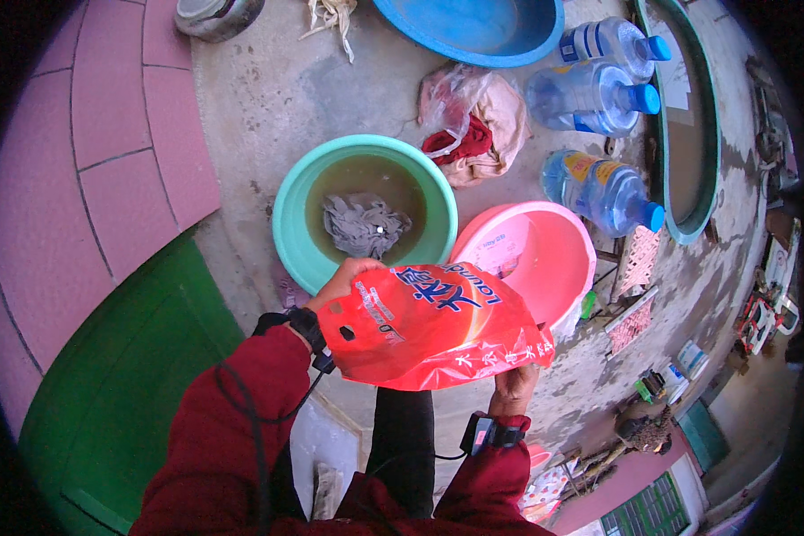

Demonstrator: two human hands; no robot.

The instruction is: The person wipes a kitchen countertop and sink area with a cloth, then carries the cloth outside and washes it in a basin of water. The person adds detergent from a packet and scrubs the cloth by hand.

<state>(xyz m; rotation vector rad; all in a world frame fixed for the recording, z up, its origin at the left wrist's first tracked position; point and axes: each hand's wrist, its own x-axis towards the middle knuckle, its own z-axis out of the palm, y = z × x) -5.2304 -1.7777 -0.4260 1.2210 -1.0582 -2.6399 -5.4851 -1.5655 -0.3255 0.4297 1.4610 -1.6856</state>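
Note:
A red plastic laundry detergent bag (435,328) stretches between my two hands. At its upper left edge, my left hand (348,278) grips the bag, with the fingertips partly hidden. My right hand (517,387) holds the lower right end from beneath, its fingers mostly covered by the plastic. Just beyond the bag stands a green plastic basin (293,221) with murky water and a soaked grey cloth (365,224) in it. A pink plastic basin (569,268) is right of that, partly behind the bag, with a printed packet inside.
A blue basin (476,33) stands at the top. Pinkish cloths (499,134) and clear plastic lie on the concrete. Several large water bottles (596,191) with blue caps stand at the right beside a long green-rimmed tub (700,134). Pink tiles (114,100) and a green surface (147,375) are at left.

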